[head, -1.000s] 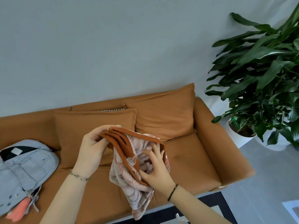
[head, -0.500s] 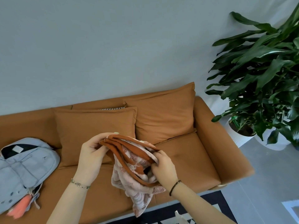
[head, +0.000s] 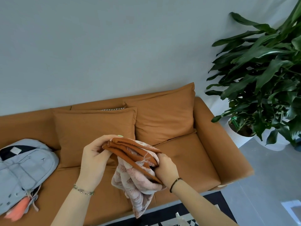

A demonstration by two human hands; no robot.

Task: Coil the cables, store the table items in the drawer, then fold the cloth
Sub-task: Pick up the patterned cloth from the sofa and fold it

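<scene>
Gripping the stacked orange hems of the towel (head: 136, 178), the left hand (head: 95, 162) is joined by the right hand (head: 167, 170), flat earlier, so folding is underway.

My right hand (head: 166, 170) buries its fingertips in the cloth (head: 133, 176); the backpack (head: 24, 168) runs off the left edge, the plant (head: 263, 75) off the right.

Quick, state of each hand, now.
The left hand is closed, gripping the cloth at its folded top edge.
The right hand is closed, gripping the cloth lower down.
</scene>
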